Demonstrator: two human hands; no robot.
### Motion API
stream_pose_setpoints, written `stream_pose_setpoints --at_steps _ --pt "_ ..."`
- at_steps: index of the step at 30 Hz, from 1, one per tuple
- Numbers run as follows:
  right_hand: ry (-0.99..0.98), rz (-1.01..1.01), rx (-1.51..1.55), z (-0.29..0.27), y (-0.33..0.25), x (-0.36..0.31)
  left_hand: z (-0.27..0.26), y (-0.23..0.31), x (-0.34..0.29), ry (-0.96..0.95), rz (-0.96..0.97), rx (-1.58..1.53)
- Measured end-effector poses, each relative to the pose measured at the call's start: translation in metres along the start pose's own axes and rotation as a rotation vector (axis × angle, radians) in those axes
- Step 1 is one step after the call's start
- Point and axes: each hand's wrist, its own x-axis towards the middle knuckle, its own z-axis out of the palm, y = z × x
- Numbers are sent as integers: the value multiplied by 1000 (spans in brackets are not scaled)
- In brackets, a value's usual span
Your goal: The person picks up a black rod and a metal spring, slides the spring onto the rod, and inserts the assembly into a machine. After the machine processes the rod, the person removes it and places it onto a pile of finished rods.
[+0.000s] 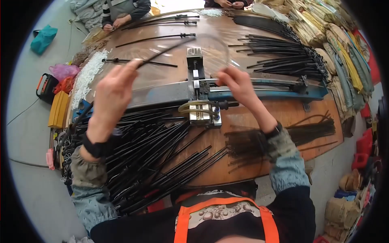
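Note:
My left hand [115, 89] is raised over the left part of the table, its fingers closed on a thin black rod-like tube [166, 50] that slants up to the right. From the tube's far end, a thin, blurred wire seems to bend over in a loop [225, 46] and come down to my right hand [240, 84]. The right fingers are pinched together around its end, above the blue metal rail [263, 94]. Between my hands stands a metal clamping fixture [195, 60], with a silver block [199, 113] and a looped hose in front.
Many black tubes [150, 158] lie heaped at the near left, and thin dark wires [312, 131] at the near right. More black tubes [275, 44] lie far right. White small parts [89, 75] line the left edge. Two other people's hands [121, 21] [231, 4] are across the table.

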Motion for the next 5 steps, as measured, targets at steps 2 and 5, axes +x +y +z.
stream_pose_setpoints --at_steps 2,5 --pt "-118 -89 92 18 1 23 -3 -13 -7 20 -37 -67" --pt "-179 -124 202 50 8 33 -18 -32 -41 -28 -108 55"
